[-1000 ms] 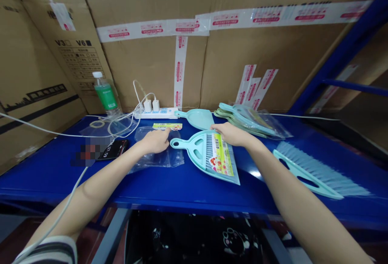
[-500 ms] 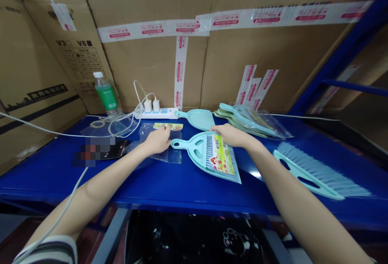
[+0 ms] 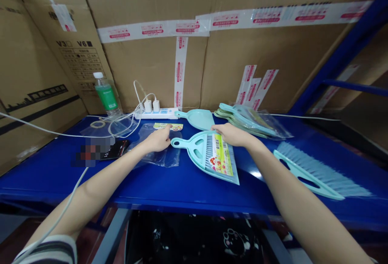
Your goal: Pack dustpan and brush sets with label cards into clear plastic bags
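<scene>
Two hands are working together: our left hand (image 3: 157, 141) is pressing its fingers flat on the clear plastic bag (image 3: 157, 151) on the blue desk (image 3: 182, 183), while our right hand (image 3: 232, 134) is resting curled fingers on the teal dustpan set (image 3: 209, 153) just beside it. We are keeping the bag's mouth pinned steady.

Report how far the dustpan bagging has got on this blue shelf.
Done: a pile of bagged sets lies at the back. In hand: the left hand rests on an empty clear bag; the right hand holds the dustpan set. Left: a loose brush and a loose dustpan.
</scene>
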